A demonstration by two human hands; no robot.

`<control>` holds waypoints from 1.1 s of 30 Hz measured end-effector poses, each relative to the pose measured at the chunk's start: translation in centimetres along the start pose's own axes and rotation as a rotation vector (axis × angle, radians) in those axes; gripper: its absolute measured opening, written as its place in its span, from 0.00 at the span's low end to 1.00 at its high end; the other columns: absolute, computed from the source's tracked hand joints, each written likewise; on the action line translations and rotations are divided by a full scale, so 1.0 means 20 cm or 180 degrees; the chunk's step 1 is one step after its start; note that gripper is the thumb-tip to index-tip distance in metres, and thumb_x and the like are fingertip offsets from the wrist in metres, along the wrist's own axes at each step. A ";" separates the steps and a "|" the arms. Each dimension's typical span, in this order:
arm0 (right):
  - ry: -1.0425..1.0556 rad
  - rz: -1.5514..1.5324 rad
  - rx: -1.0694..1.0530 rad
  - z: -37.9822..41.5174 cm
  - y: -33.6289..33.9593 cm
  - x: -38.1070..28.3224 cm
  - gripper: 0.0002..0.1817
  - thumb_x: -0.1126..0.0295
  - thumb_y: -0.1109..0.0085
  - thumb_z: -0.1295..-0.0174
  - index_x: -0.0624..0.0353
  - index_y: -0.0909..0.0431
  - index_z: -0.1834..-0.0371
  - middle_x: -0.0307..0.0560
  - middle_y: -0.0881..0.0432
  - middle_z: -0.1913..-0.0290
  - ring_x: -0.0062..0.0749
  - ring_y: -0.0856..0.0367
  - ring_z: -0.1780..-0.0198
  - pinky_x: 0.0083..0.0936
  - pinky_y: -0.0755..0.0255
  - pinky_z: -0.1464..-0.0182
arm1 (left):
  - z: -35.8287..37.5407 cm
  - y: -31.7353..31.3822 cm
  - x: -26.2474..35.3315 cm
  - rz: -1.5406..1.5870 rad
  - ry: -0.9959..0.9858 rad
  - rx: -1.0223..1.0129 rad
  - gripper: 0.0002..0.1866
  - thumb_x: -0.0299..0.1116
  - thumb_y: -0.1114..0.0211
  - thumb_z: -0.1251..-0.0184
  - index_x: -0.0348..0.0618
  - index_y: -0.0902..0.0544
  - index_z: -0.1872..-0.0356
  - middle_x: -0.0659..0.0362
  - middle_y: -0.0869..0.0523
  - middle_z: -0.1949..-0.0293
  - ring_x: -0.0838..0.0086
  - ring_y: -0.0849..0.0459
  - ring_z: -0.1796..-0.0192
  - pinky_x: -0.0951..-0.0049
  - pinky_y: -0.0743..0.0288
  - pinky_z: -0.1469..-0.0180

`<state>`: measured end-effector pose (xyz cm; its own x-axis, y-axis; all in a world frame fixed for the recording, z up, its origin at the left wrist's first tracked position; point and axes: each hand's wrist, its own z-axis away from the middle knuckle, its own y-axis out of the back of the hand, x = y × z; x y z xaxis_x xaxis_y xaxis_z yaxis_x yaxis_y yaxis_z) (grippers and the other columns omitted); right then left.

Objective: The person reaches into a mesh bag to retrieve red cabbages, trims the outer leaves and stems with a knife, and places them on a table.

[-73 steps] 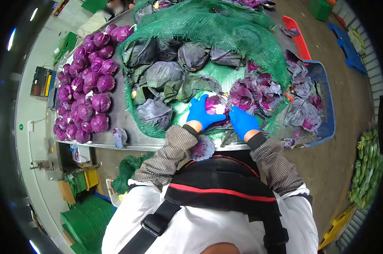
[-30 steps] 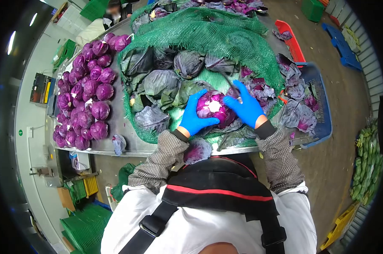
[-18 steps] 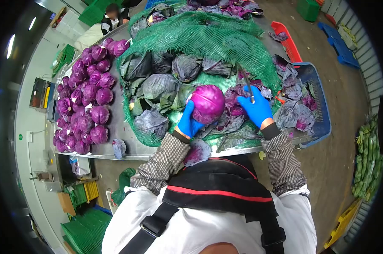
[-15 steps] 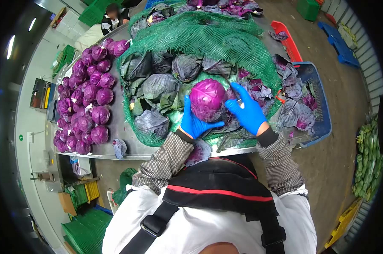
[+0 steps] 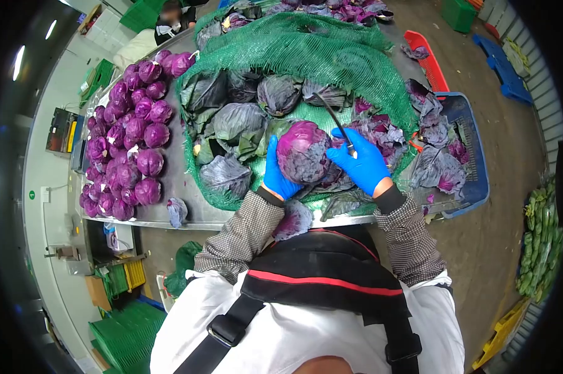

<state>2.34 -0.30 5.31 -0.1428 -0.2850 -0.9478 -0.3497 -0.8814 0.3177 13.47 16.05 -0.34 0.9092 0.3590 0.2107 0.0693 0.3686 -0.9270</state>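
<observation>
Both my hands wear blue gloves. My left hand (image 5: 280, 172) cups a red cabbage (image 5: 304, 151) from its left and lower side; the cabbage has bright purple on top and a duller, bluish leaf across its front. In my right hand (image 5: 359, 161) is a knife (image 5: 336, 120), its dark curved blade pointing up and left, away from the cabbage. The right fingers are wrapped on its handle, close to the cabbage's right side. Behind lie several untrimmed cabbages (image 5: 236, 126) with dull outer leaves, on a green mesh sack (image 5: 294, 59).
Trimmed purple cabbages (image 5: 135, 131) are piled on the left of the metal table (image 5: 180, 181). A blue crate (image 5: 474, 149) with loose leaves stands right, a red crate (image 5: 426, 65) behind it. Loose leaves (image 5: 294, 219) lie at the near edge. Another person (image 5: 169, 25) is at far left.
The cabbage has turned in my left hand, so its bluish leaf now faces me. My right hand has shifted slightly, and the knife blade now shows plainly, pointing up.
</observation>
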 end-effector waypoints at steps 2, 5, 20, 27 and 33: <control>-0.0103 0.0041 -0.0211 -0.02 -0.01 0.04 0.23 0.57 0.37 0.47 0.57 0.27 0.51 0.41 0.22 0.64 0.23 0.26 0.64 0.22 0.31 0.57 | 0.00 -0.01 -0.01 -0.0104 0.0133 -0.0162 0.42 0.69 0.58 0.44 0.49 0.41 0.34 0.49 0.37 0.36 0.50 0.36 0.37 0.38 0.43 0.40; 0.0029 -0.0642 -0.0179 -0.03 -0.01 0.08 0.23 0.59 0.35 0.48 0.56 0.27 0.51 0.38 0.24 0.67 0.20 0.29 0.66 0.20 0.32 0.59 | 0.01 -0.03 -0.01 0.0021 0.0205 -0.0154 0.44 0.71 0.59 0.45 0.51 0.43 0.34 0.50 0.38 0.35 0.49 0.37 0.36 0.35 0.44 0.41; 0.0697 0.0088 -0.0029 0.01 0.04 0.09 0.39 0.53 0.35 0.51 0.58 0.39 0.38 0.51 0.26 0.50 0.38 0.27 0.47 0.30 0.34 0.44 | 0.10 -0.11 0.02 -0.1326 0.0649 -0.0578 0.42 0.67 0.55 0.42 0.50 0.46 0.33 0.51 0.42 0.33 0.55 0.37 0.35 0.43 0.32 0.45; -0.2318 -0.3515 -0.1862 -0.02 -0.03 0.25 0.31 0.36 0.62 0.40 0.51 0.30 0.50 0.37 0.25 0.79 0.22 0.36 0.88 0.18 0.46 0.90 | 0.11 -0.07 0.05 -0.5187 -0.2242 -0.0618 0.55 0.35 0.22 0.64 0.42 0.49 0.33 0.52 0.39 0.37 0.63 0.40 0.35 0.65 0.47 0.33; -0.2024 -0.0589 -0.0832 0.02 -0.24 0.47 0.21 0.45 0.59 0.37 0.48 0.29 0.53 0.48 0.19 0.66 0.37 0.21 0.71 0.36 0.29 0.68 | 0.06 0.25 0.01 -0.4932 -0.1311 0.0584 0.53 0.44 0.22 0.66 0.43 0.44 0.35 0.48 0.38 0.39 0.60 0.36 0.38 0.64 0.41 0.37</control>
<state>2.33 1.33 -5.05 -0.6429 0.0830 -0.7614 -0.1982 -0.9783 0.0608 13.44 18.98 -4.65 -0.1532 -0.2544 0.9549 0.6949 0.6593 0.2871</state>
